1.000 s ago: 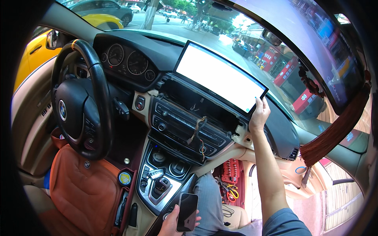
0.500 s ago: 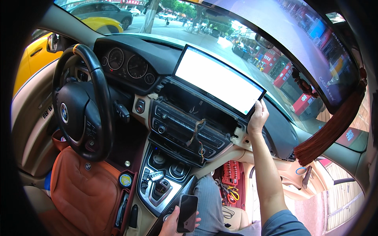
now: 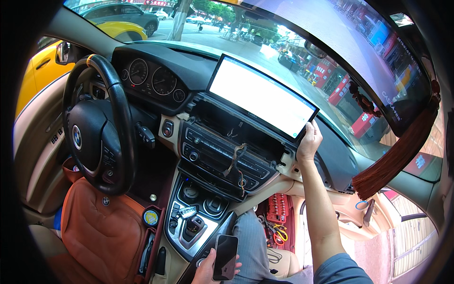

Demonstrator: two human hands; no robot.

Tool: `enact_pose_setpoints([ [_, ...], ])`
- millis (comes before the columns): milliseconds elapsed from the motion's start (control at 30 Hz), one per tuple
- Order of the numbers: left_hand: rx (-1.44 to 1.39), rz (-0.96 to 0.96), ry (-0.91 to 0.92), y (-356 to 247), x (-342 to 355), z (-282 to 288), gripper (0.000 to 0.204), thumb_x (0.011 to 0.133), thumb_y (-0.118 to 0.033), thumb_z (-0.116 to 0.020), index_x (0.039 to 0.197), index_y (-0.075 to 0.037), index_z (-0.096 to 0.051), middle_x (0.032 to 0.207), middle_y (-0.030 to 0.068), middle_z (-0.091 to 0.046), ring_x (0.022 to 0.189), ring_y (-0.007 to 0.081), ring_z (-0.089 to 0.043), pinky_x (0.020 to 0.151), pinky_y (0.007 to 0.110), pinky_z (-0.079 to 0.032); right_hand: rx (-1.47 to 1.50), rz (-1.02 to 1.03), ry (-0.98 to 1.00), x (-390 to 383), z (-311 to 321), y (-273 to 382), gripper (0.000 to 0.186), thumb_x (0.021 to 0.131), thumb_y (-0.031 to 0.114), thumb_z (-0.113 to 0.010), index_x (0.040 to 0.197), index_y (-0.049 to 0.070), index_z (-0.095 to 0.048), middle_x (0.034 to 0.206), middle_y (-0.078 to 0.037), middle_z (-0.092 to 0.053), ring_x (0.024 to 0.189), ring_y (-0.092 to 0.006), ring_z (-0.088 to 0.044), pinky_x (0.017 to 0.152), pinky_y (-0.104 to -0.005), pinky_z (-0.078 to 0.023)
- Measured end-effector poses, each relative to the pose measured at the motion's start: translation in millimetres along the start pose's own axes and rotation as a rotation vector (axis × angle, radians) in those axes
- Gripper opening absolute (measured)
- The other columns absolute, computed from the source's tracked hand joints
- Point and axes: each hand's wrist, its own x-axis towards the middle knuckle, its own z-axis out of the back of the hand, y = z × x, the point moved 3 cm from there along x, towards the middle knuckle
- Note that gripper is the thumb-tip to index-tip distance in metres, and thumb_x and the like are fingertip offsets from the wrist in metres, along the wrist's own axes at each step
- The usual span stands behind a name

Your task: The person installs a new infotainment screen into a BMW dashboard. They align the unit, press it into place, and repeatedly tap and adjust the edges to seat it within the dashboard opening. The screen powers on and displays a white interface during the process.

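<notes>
Left hand cut off below — phone face unreadable.

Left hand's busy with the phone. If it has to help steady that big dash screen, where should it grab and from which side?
Probably the wide screen's free lower-left corner, coming from the steering-wheel side. The right hand already pinches the lower-right corner, and the panel stands tilted above the open dash cavity with its left edge bare. Thumb on the frame, not the lit glass. The left hand holds the phone low.
</notes>
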Motion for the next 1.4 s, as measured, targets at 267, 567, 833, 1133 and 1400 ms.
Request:
enact_pose_setpoints([
  [267, 0.004, -0.004, -0.006, 1.1, 0.7, 0.7, 0.068, 0.109, -0.054, -0.042, 0.133, 0.006, -0.061, 0.12, 0.0213, -0.071, 0.099, 0.0346, -0.073, 0.082, 0.046, -0.062, 0.0, 0.004, 0.009, -1.7, -0.6, 2.5, 0.034, 0.101, 0.014, -0.047, 0.117, -0.008, -0.067, 0.109, -0.008, -0.071, 0.099, -0.0152, -0.061, 0.091, -0.0287, -0.046],
  [567, 0.014, -0.001, -0.012, 0.3, -1.0, -1.5, 0.069, 0.108, -0.055, -0.042, 0.133, 0.006, -0.061, 0.121, 0.0213, -0.071, 0.099, 0.0346, -0.073, 0.081, 0.046, -0.062, -0.008, 0.001, -0.003, -0.8, -0.4, 1.0, 0.033, 0.1, 0.013, -0.047, 0.115, -0.01, -0.066, 0.108, -0.009, -0.07, 0.099, -0.0149, -0.06, 0.092, -0.0286, -0.046],
  [833, 0.002, -0.017, -0.009, -0.8, -2.1, -2.9, 0.067, 0.109, -0.053, -0.041, 0.134, 0.006, -0.061, 0.121, 0.0217, -0.071, 0.099, 0.035, -0.073, 0.082, 0.046, -0.062, -0.01, -0.009, -0.006, -1.6, -1.5, 2.6, 0.03, 0.101, 0.013, -0.049, 0.113, -0.008, -0.067, 0.105, -0.007, -0.07, 0.096, -0.0136, -0.06, 0.089, -0.028, -0.047],
  [1133, -0.011, -0.006, -0.014, -1.4, -1.4, -1.5, 0.067, 0.109, -0.052, -0.043, 0.134, 0.008, -0.06, 0.121, 0.022, -0.07, 0.098, 0.0353, -0.073, 0.08, 0.045, -0.062, -0.055, 0.017, -0.027, -1.6, -3.6, 1.8, 0.027, 0.103, 0.014, -0.054, 0.115, -0.007, -0.066, 0.099, -0.005, -0.068, 0.09, -0.0113, -0.058, 0.085, -0.0268, -0.047],
  [1400, -0.03, 0.001, -0.01, -2.4, -3.7, -5.4, 0.067, 0.109, -0.052, -0.044, 0.133, 0.008, -0.06, 0.121, 0.022, -0.07, 0.098, 0.0356, -0.073, 0.08, 0.046, -0.062, -0.046, 0.027, -0.02, -1.3, -3.5, 2.1, 0.022, 0.103, 0.013, -0.054, 0.107, -0.005, -0.064, 0.091, -0.002, -0.062, 0.083, -0.0096, -0.051, 0.078, -0.0257, -0.044],
])
